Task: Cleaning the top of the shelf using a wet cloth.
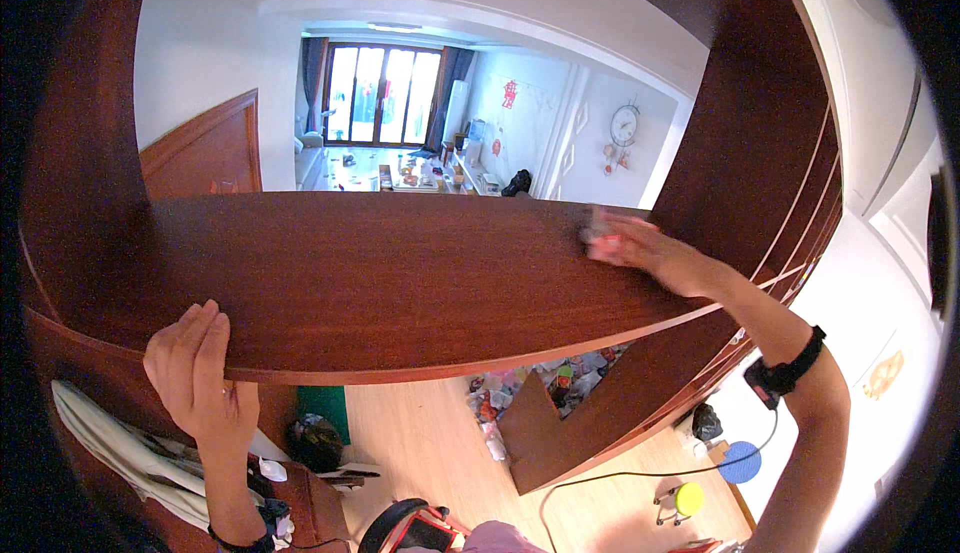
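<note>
A dark reddish-brown wooden shelf board stretches across in front of me, between two upright side panels. My left hand grips its front edge at the left, fingers on top and thumb lower down at the edge. Toward the far right of the board, my right hand presses a crumpled pink and grey cloth on the surface. Motion blurs the cloth and fingers, so its exact shape is hard to tell. A black strap with a small device sits around my right forearm, with a cable hanging from it.
Dark side panels bound the shelf. Below lie a heap of assorted plastic packaging, a yellow-topped stool, a round blue mat and a black cable across the wood floor. A pale garment hangs at lower left.
</note>
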{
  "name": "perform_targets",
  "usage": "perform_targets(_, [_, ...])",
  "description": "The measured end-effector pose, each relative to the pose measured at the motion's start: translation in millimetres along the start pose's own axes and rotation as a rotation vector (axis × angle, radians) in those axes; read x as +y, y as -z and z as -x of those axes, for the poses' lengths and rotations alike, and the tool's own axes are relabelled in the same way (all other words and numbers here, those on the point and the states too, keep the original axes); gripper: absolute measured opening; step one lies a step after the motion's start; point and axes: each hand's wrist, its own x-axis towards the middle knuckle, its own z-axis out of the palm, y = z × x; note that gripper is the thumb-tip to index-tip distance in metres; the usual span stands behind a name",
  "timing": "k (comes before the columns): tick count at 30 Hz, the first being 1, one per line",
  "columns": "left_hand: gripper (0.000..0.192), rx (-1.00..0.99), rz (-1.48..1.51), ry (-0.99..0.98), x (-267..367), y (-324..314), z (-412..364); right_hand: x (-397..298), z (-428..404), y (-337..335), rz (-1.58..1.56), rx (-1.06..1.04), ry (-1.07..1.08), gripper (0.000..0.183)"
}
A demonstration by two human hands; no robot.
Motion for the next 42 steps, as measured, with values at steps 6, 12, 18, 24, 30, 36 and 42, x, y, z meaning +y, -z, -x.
perform_targets(6, [0.033, 0.020, 0.023, 0.061, 9.4, -3.5, -3.3, 45.3, 10.6, 28.2, -0.207, 0.008, -0.247, 0.064])
perform_targets(12, [0.034, 0.003, 0.011, 0.097, 5.0, 2.2, 3.1, -118.6, -92.3, -70.4, 0.306, -0.219, 0.396, 0.082])
perform_targets(18, [0.028, -0.017, 0.004, 0.086, 8.4, 1.7, 4.5, -211.8, -178.5, -135.7, -0.258, -0.600, 0.659, 0.074])
perform_targets(24, [0.031, -0.060, 0.000, 0.075, 4.5, 5.3, -0.1, -148.9, -185.3, -89.3, -0.150, -0.520, 0.517, 0.077])
perform_targets(30, [0.038, -0.135, -0.057, 0.082, 1.0, 14.4, 4.9, -55.3, -146.3, -12.2, -0.238, -0.524, 0.214, 0.060])
perform_targets(36, [0.041, -0.117, -0.073, 0.036, -4.8, 7.6, 11.2, 125.7, -118.2, 84.7, -0.073, -0.577, -0.278, 0.041])
perform_targets(42, [0.041, -0.161, -0.119, 0.034, -17.8, 8.2, 22.2, 135.0, -74.4, 93.2, 0.041, -0.326, -0.381, 0.058])
